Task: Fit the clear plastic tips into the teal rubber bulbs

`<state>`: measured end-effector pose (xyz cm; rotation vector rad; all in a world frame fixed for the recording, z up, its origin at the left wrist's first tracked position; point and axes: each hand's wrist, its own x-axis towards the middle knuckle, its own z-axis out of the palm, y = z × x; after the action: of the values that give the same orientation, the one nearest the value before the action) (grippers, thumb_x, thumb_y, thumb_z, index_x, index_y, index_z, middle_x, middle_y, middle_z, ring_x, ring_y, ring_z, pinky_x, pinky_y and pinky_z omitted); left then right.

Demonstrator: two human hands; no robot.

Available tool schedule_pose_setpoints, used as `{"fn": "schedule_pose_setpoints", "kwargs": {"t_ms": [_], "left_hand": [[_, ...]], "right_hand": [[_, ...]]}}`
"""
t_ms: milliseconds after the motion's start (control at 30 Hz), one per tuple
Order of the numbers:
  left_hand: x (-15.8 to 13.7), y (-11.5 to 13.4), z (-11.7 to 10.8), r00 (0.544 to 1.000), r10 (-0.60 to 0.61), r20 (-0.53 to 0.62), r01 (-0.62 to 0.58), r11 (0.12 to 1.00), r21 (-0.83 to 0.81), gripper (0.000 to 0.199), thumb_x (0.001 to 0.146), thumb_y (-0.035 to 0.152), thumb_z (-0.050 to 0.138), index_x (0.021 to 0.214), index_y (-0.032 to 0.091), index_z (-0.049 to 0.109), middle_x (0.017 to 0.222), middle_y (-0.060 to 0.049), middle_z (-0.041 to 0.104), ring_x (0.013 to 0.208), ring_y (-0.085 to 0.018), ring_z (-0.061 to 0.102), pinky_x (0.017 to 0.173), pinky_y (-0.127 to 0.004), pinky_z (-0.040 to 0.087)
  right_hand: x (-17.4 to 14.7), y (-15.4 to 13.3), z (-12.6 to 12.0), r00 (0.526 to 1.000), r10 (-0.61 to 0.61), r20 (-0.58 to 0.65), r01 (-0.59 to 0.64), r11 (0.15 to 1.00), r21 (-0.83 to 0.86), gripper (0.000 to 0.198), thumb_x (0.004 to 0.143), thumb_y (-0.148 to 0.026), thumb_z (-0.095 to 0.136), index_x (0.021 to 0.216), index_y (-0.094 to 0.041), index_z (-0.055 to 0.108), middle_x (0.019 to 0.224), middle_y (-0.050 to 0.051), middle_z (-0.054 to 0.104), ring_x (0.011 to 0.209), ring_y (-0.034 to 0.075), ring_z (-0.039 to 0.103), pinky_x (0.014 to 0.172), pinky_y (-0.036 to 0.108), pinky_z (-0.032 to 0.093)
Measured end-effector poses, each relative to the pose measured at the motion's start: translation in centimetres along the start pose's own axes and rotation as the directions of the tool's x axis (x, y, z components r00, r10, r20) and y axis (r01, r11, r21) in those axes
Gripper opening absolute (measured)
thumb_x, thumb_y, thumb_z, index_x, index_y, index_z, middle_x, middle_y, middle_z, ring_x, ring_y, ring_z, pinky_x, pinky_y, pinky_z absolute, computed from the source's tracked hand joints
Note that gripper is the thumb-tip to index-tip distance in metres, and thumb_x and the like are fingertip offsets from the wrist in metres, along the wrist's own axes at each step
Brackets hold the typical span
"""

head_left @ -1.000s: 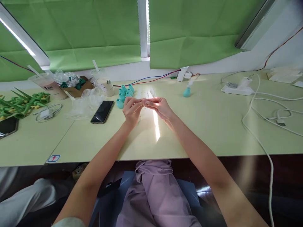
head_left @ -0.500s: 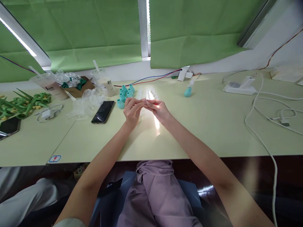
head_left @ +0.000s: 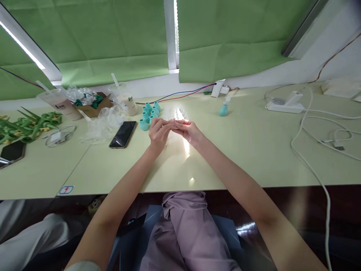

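My left hand [head_left: 160, 132] and my right hand [head_left: 188, 130] meet over the table, fingertips pinched together. Whatever sits between the fingertips is too small and covered to make out. Just behind the hands are several clear plastic pieces [head_left: 182, 110], washed out by glare. Left of them stands a cluster of small turquoise bulb-shaped bottles [head_left: 143, 124], partly behind my left hand. Off to the right, one more turquoise bottle [head_left: 223, 110] stands alone with a clear piece on its top.
A black phone [head_left: 123, 134] and crumpled clear plastic bags [head_left: 103, 124] lie left. Behind them are drink cups [head_left: 128, 103] and a cardboard box [head_left: 96, 109]. Green artificial plants [head_left: 34, 126] lie far left, near another person's leg [head_left: 42, 237]. A power strip [head_left: 286, 106] with white cables is right.
Both hands stay pinched together in nearly the same place, with only slight finger movement. The view has shifted very slightly; the things on the table stand as before.
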<state>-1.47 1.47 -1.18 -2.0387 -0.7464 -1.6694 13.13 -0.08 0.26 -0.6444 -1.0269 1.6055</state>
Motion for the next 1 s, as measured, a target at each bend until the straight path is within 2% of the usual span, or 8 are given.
{"fn": "schedule_pose_setpoints", "kwargs": {"t_ms": [233, 333, 467, 667, 767, 833, 933, 1000], "left_hand": [[1.0, 1.6, 0.3, 0.979, -0.179, -0.094, 0.178, 0.984, -0.011, 0.014, 0.082, 0.034, 0.058, 0.085, 0.025, 0.069, 0.075, -0.001, 0.068, 0.074, -0.014, 0.057, 0.070, -0.032, 0.045], [0.7, 2.0, 0.4, 0.962, -0.261, -0.086, 0.257, 0.965, -0.054, 0.015, 0.083, 0.033, 0.057, 0.088, 0.024, 0.069, 0.080, -0.001, 0.069, 0.080, -0.016, 0.058, 0.069, -0.031, 0.046], [0.4, 2.2, 0.4, 0.961, -0.272, -0.050, 0.268, 0.960, -0.076, 0.020, 0.085, 0.030, 0.054, 0.099, 0.024, 0.067, 0.084, -0.003, 0.070, 0.083, -0.016, 0.059, 0.069, -0.029, 0.047], [1.0, 2.2, 0.2, 0.984, -0.174, 0.035, 0.175, 0.985, -0.001, 0.022, 0.086, 0.033, 0.053, 0.100, 0.023, 0.067, 0.095, -0.005, 0.070, 0.088, -0.017, 0.059, 0.082, -0.034, 0.044], [1.2, 1.3, 0.1, 0.981, -0.174, 0.084, 0.172, 0.984, 0.037, 0.029, 0.083, 0.040, 0.055, 0.104, 0.023, 0.065, 0.104, -0.007, 0.066, 0.096, -0.019, 0.056, 0.087, -0.036, 0.041], [1.4, 0.3, -0.2, 0.965, -0.236, 0.110, 0.228, 0.970, 0.081, 0.031, 0.083, 0.044, 0.054, 0.104, 0.023, 0.064, 0.109, -0.007, 0.064, 0.101, -0.021, 0.054, 0.090, -0.037, 0.039], [1.7, -1.5, -0.9, 0.909, -0.401, 0.113, 0.379, 0.909, 0.175, 0.028, 0.085, 0.043, 0.051, 0.100, 0.024, 0.066, 0.113, -0.005, 0.061, 0.106, -0.021, 0.050, 0.094, -0.037, 0.036], [1.7, -2.9, -1.3, 0.858, -0.505, 0.094, 0.476, 0.850, 0.224, 0.026, 0.085, 0.041, 0.051, 0.096, 0.024, 0.067, 0.112, -0.005, 0.061, 0.106, -0.022, 0.050, 0.095, -0.037, 0.035]], "right_hand": [[-0.1, -0.7, 0.0, 0.994, -0.083, 0.070, 0.087, 0.995, -0.050, 0.037, 0.063, -0.045, 0.074, 0.094, -0.027, 0.066, 0.099, 0.001, 0.067, 0.097, 0.017, 0.063, 0.089, 0.036, 0.052], [0.0, -0.5, 0.1, 0.983, -0.015, 0.180, 0.024, 0.998, -0.051, 0.041, 0.070, -0.057, 0.064, 0.098, -0.027, 0.065, 0.106, 0.003, 0.066, 0.100, 0.019, 0.062, 0.085, 0.038, 0.053], [0.1, -0.3, -0.2, 0.972, 0.024, 0.233, -0.009, 0.998, -0.065, 0.043, 0.068, -0.057, 0.066, 0.096, -0.024, 0.066, 0.099, 0.005, 0.069, 0.092, 0.019, 0.065, 0.085, 0.038, 0.053], [0.5, -1.1, -0.9, 0.994, -0.069, 0.086, 0.077, 0.992, -0.102, 0.042, 0.058, -0.050, 0.076, 0.089, -0.023, 0.067, 0.084, 0.001, 0.069, 0.084, 0.016, 0.066, 0.082, 0.034, 0.053], [1.0, -2.5, -2.3, 0.978, -0.169, -0.125, 0.129, 0.951, -0.282, 0.039, 0.059, -0.048, 0.075, 0.086, -0.022, 0.067, 0.086, 0.003, 0.069, 0.078, 0.016, 0.066, 0.076, 0.032, 0.052], [1.2, -3.6, -4.0, 0.890, -0.317, -0.328, 0.111, 0.847, -0.519, 0.034, 0.066, -0.046, 0.068, 0.089, -0.021, 0.067, 0.089, 0.004, 0.070, 0.076, 0.016, 0.065, 0.073, 0.030, 0.050], [1.0, -4.7, -7.1, 0.690, -0.560, -0.459, -0.158, 0.502, -0.850, 0.018, 0.075, -0.035, 0.059, 0.086, -0.024, 0.068, 0.092, 0.002, 0.070, 0.084, 0.019, 0.062, 0.077, 0.032, 0.046], [0.7, -4.7, -9.0, 0.678, -0.570, -0.465, -0.354, 0.301, -0.885, 0.015, 0.077, -0.027, 0.056, 0.086, -0.024, 0.068, 0.089, 0.002, 0.070, 0.086, 0.020, 0.062, 0.077, 0.032, 0.044]]}}
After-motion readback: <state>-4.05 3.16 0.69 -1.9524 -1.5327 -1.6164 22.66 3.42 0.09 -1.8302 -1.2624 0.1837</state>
